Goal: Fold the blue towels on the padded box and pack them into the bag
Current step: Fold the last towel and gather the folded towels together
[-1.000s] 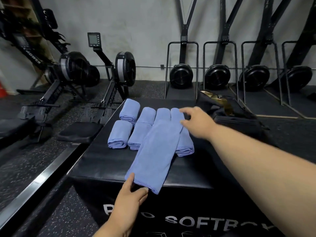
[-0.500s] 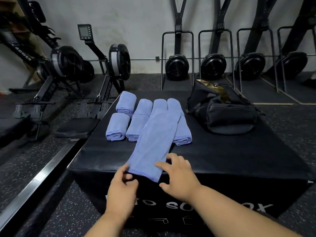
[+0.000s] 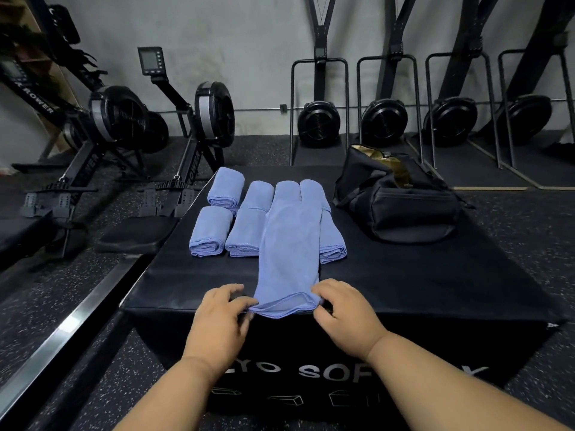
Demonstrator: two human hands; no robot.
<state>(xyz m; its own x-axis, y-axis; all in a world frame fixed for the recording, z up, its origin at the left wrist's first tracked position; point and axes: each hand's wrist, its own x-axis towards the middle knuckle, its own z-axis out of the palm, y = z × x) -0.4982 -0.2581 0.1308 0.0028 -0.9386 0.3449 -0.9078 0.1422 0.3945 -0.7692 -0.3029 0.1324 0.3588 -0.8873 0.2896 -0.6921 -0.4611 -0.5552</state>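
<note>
A long blue towel (image 3: pixel 291 253), folded into a narrow strip, lies lengthwise on the black padded box (image 3: pixel 404 281), its near end at the front edge. My left hand (image 3: pixel 217 318) pinches the near left corner of that towel. My right hand (image 3: pixel 345 315) pinches the near right corner, and the near edge is lifted slightly. Several folded blue towels (image 3: pixel 211 231) lie in rows at the back left of the box, partly under the long one. A black bag (image 3: pixel 401 200) sits open at the back right of the box.
Rowing machines (image 3: pixel 118 132) stand on the dark gym floor to the left. Ski trainers with black flywheels (image 3: pixel 384 122) line the back wall. A metal floor rail (image 3: pixel 62 334) runs along the left side of the box.
My right hand came back from the far end of the towel to its near right corner. Both hands now pinch the near corners, and the towel lies straighter.
</note>
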